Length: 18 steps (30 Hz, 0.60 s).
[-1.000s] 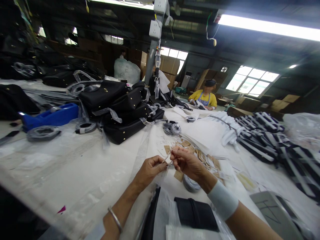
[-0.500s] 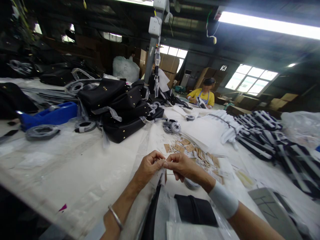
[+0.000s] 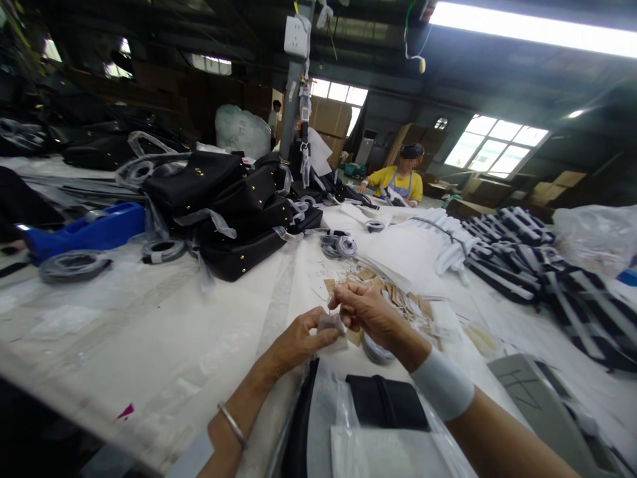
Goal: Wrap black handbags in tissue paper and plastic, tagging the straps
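Observation:
My left hand (image 3: 298, 340) and my right hand (image 3: 365, 312) meet over the white table (image 3: 149, 332), fingers pinched together on a small tag with a thin string (image 3: 332, 324). A silver bangle sits on my left wrist and a pale wristband on my right. Just behind my hands lies a heap of brown paper tags (image 3: 398, 302). Below my hands, at the near edge, a black bag in clear plastic wrap (image 3: 383, 405) lies flat.
Stacked black handbags (image 3: 233, 206) lie at centre left, with a blue tape dispenser (image 3: 84, 229) and coiled grey straps (image 3: 74, 264) to the left. Striped black-and-white items (image 3: 547, 272) fill the right side. A person in a yellow shirt (image 3: 401, 182) works at the far end.
My hands have stayed together while working the tag. The left hand dropped slightly and now pinches the tag from below. The view has shifted a little rightward and down.

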Each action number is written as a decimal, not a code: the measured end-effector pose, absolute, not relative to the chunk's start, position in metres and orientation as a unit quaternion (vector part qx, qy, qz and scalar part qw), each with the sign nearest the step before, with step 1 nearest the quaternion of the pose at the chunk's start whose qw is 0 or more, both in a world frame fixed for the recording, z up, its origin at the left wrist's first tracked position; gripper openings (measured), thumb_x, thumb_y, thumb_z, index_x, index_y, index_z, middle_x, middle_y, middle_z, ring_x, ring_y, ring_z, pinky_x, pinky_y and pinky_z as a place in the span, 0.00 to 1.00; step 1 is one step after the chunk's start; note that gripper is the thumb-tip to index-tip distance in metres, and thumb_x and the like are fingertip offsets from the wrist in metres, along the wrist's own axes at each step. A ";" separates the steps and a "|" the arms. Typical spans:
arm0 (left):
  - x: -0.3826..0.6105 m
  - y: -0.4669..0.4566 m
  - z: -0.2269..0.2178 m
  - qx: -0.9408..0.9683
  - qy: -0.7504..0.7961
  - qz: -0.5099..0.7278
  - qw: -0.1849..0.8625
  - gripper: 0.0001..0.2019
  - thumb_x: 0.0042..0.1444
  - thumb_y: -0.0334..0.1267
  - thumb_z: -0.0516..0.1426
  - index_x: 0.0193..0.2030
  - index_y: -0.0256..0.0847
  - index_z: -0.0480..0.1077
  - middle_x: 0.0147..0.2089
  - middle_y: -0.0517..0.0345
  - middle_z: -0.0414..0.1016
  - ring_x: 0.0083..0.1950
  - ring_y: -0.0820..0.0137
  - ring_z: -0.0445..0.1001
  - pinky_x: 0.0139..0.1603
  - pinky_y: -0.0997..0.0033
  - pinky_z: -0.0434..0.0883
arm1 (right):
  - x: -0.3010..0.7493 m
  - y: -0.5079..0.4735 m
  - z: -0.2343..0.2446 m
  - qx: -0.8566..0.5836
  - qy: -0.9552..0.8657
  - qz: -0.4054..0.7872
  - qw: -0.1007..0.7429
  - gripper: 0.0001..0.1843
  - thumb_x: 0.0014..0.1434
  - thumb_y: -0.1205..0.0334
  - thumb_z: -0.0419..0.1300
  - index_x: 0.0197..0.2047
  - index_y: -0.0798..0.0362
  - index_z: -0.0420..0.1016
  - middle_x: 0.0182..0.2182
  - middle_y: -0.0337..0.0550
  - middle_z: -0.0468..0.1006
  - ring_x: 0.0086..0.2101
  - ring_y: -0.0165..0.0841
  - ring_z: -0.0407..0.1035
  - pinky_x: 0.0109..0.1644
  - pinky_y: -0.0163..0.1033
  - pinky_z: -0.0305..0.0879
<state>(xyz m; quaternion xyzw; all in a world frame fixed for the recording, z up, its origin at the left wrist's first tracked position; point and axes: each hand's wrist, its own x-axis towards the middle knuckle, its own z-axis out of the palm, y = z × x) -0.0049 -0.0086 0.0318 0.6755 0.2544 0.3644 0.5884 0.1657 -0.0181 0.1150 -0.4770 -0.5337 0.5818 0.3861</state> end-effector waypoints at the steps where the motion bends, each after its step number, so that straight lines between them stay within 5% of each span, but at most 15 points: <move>1: -0.005 -0.008 0.032 0.666 0.245 0.367 0.602 0.23 0.55 0.56 0.61 0.47 0.38 0.75 0.44 0.51 0.76 0.45 0.62 0.73 0.45 0.67 0.68 | 0.165 -0.019 0.117 -0.477 -0.533 0.580 0.391 0.26 0.53 0.37 0.66 0.31 0.55 0.75 0.16 0.33 0.68 0.16 0.23 0.60 0.18 0.28 0.51; 7: -0.008 -0.009 0.039 0.625 0.190 0.406 0.639 0.32 0.61 0.63 0.52 0.57 0.36 0.70 0.43 0.48 0.76 0.46 0.60 0.73 0.48 0.64 0.68 | 0.162 -0.024 0.126 -0.461 -0.582 0.574 0.345 0.25 0.52 0.39 0.66 0.33 0.56 0.77 0.23 0.39 0.75 0.21 0.26 0.66 0.22 0.30 0.58; 10: -0.008 -0.010 0.042 0.619 0.195 0.416 0.637 0.34 0.65 0.63 0.43 0.57 0.35 0.71 0.47 0.46 0.77 0.46 0.61 0.74 0.51 0.62 0.68 | 0.162 -0.025 0.132 -0.513 -0.665 0.443 0.314 0.19 0.56 0.46 0.63 0.30 0.55 0.77 0.21 0.38 0.74 0.22 0.28 0.67 0.24 0.32 0.59; 14: -0.005 -0.011 0.040 0.666 0.241 0.406 0.577 0.23 0.64 0.55 0.54 0.51 0.37 0.76 0.48 0.50 0.80 0.51 0.59 0.75 0.56 0.62 0.67 | 0.162 -0.026 0.135 -0.556 -0.733 0.254 0.298 0.14 0.57 0.56 0.62 0.23 0.53 0.77 0.21 0.38 0.74 0.25 0.29 0.67 0.31 0.33 0.60; 18: 0.001 -0.009 0.028 0.683 0.310 0.421 0.510 0.16 0.63 0.47 0.56 0.50 0.42 0.77 0.47 0.54 0.82 0.50 0.60 0.78 0.53 0.64 0.72 | 0.161 -0.027 0.135 -0.543 -0.708 0.310 0.329 0.19 0.60 0.52 0.58 0.21 0.53 0.72 0.19 0.36 0.70 0.23 0.28 0.65 0.27 0.33 0.58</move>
